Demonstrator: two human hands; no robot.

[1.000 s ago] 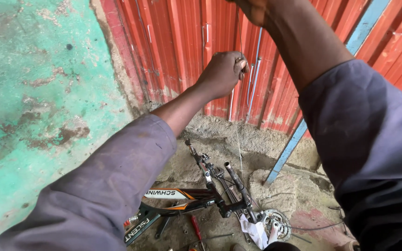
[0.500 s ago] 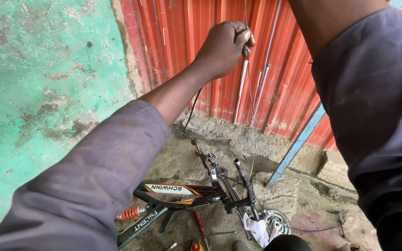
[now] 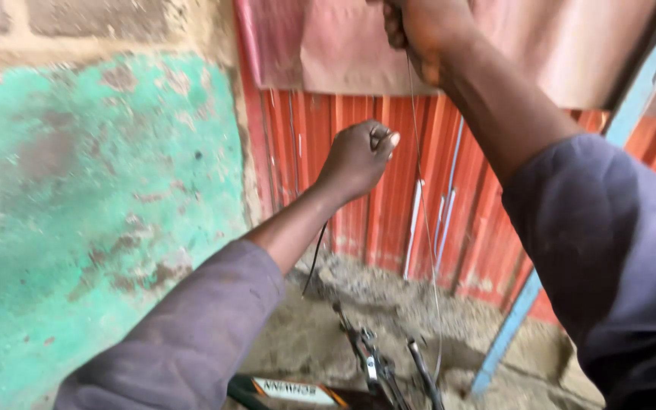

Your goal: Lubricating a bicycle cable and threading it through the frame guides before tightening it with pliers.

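Observation:
My left hand (image 3: 358,158) is a closed fist held up in front of the red corrugated sheet (image 3: 389,190). It grips the top end of a black cable housing (image 3: 314,262) that hangs down below my wrist. My right hand (image 3: 419,30) is raised higher, at the top edge of the view, and pinches a thin steel wire (image 3: 421,205). The wire runs from that hand down past my left fist toward the ground. A black and orange bicycle frame (image 3: 298,391) lies at the bottom, with its brake levers (image 3: 373,357) sticking up.
A green painted wall (image 3: 93,228) with block courses above stands on the left. A blue pole (image 3: 510,334) leans at the right against the red sheet. A pale brown sheet (image 3: 343,45) hangs above. Rough concrete and dirt ground (image 3: 389,304) lies below.
My right hand has gone up, away from my left fist, and more thin wire shows between them. The view has tilted up, so less of the bicycle shows.

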